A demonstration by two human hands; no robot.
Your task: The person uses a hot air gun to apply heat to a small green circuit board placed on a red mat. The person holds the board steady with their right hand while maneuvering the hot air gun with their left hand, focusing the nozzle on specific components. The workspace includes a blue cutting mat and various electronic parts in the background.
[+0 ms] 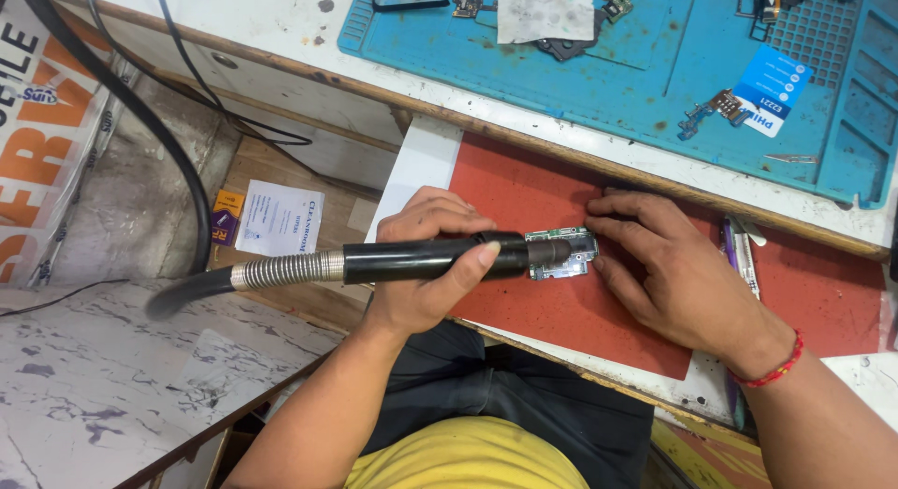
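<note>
Left hand [426, 265] gripping black handpiece [426, 259] closed-fisted; right hand [673, 265], fingers flat and open, pinning small circuit board [564, 256] on red mat [561, 311]. Board seeming light, stiff, fragile; edges safest hold.

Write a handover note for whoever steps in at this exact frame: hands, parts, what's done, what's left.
Left hand: gripped around the black cylindrical handpiece with a ribbed metal hose, nozzle end over the board.
Right hand: fingers flat, pinning the small green circuit board on the red mat.
Blue silicone work mat above holds small loose flex parts.
Done: board positioned and steadied, tool brought onto it.
Left: the work on the board itself; its progress cannot be told from this view.
</note>
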